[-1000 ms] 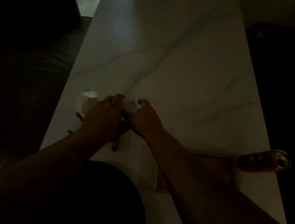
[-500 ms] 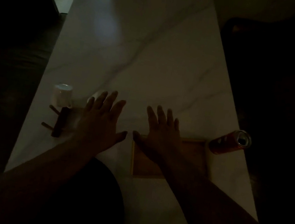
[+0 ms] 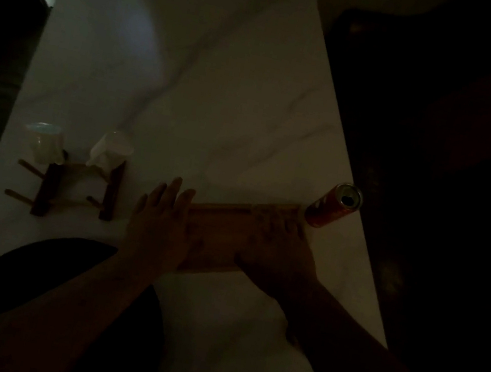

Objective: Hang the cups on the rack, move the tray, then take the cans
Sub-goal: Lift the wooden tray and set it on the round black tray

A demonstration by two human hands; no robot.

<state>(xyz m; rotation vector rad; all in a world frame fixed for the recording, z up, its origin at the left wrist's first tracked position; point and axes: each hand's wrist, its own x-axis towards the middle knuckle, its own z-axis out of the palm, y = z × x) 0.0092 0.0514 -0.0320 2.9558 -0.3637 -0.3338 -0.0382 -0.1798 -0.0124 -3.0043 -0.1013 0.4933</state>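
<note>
Dim room, white marbled desk [image 3: 219,100] running away from me. Item 1: wooden tray [image 3: 223,234], low and flat, at the near middle of the desk. My left hand [image 3: 160,223] lies flat at the tray's left edge, fingers stretched forward and together; my right hand [image 3: 279,250] lies flat over its right part, fingers spread toward the far rim. Neither hand is closed around anything that I can see. Item 2: wooden rack [image 3: 75,186], 2 dark uprights with pale pegs, left of the tray and just beside my left hand. Item 3: 2 pale cups on the rack's far end, left cup [image 3: 43,142] at the left upright, right cup [image 3: 110,148] tilted at the right upright; how they hook on is too dark to tell. Item 4: 1 orange can [image 3: 333,205], opened top showing, just off the tray's far right corner, near the desk's right edge.
</note>
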